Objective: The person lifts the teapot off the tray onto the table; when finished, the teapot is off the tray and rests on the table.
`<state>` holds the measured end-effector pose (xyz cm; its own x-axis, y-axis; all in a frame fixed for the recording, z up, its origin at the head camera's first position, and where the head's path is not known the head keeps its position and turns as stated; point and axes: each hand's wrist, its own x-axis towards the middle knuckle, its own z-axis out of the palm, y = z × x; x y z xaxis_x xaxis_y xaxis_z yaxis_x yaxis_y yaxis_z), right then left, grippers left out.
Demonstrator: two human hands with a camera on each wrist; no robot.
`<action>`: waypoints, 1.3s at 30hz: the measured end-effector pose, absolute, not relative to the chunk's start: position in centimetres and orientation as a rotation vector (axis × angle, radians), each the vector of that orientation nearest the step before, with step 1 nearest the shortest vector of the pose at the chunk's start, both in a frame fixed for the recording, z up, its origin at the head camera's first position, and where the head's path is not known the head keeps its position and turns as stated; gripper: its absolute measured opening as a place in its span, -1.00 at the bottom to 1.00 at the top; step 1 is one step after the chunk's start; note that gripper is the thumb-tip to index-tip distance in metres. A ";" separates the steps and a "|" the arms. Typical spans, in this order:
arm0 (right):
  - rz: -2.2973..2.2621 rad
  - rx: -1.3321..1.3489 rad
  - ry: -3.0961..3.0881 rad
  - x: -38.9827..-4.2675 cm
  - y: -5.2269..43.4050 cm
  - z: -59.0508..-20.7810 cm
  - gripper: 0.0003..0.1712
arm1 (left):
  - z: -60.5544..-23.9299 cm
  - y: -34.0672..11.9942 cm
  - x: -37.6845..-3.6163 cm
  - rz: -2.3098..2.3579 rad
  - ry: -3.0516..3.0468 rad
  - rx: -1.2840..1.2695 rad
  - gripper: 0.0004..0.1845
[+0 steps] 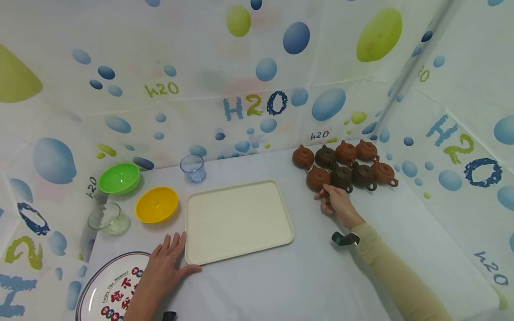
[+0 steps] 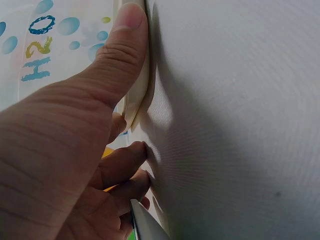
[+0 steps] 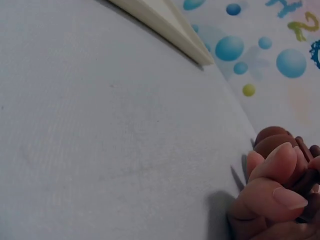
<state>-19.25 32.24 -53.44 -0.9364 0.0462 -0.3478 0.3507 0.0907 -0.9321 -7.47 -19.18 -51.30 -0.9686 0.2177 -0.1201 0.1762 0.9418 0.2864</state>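
Note:
A cream tray [image 1: 237,218] lies flat in the middle of the white table. My left hand [image 1: 162,265] rests flat on the cloth at the tray's front left corner. Its thumb [image 2: 120,45] presses along the tray's edge [image 2: 137,100]. Several small clay teapots [image 1: 345,167], red-brown and dark brown, stand in two rows at the back right. My right hand [image 1: 336,201] reaches to the front row. Its curled fingers [image 3: 272,185] pinch the near side of a dark brown teapot [image 1: 341,177], with other teapots [image 3: 272,137] behind them.
A green bowl [image 1: 119,177], yellow bowl [image 1: 156,203], blue tumbler [image 1: 193,167] and clear glass bowl [image 1: 108,218] stand left of the tray. A printed plate [image 1: 108,290] lies at the front left. Bubble-patterned sheets wall in the back and both sides.

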 end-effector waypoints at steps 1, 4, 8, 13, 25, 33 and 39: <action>-1.943 0.403 2.125 -19.4 32.2 -53.4 -0.60 | -51.3 -19.2 -7.5 0.411 2.948 0.299 0.16; -1.962 0.413 2.079 -19.7 32.3 -53.4 -0.60 | -51.3 -19.3 -7.6 0.406 2.947 0.291 0.17; -1.986 0.440 1.995 -20.0 32.3 -53.6 -0.61 | -51.3 -19.4 -7.7 0.398 2.940 0.288 0.19; -2.023 0.440 1.937 -20.5 32.1 -53.8 -0.61 | -51.5 -19.6 -7.5 0.390 2.940 0.270 0.18; -2.059 0.432 1.823 -21.5 31.5 -53.5 -0.63 | -51.6 -19.8 -7.1 0.389 2.945 0.228 0.17; -2.068 0.445 1.824 -21.0 32.2 -53.8 -0.60 | -51.7 -19.3 -7.3 0.420 2.944 0.243 0.18; -2.098 0.455 1.834 -20.1 33.1 -54.0 -0.59 | -51.6 -18.5 -7.9 0.443 2.919 0.252 0.18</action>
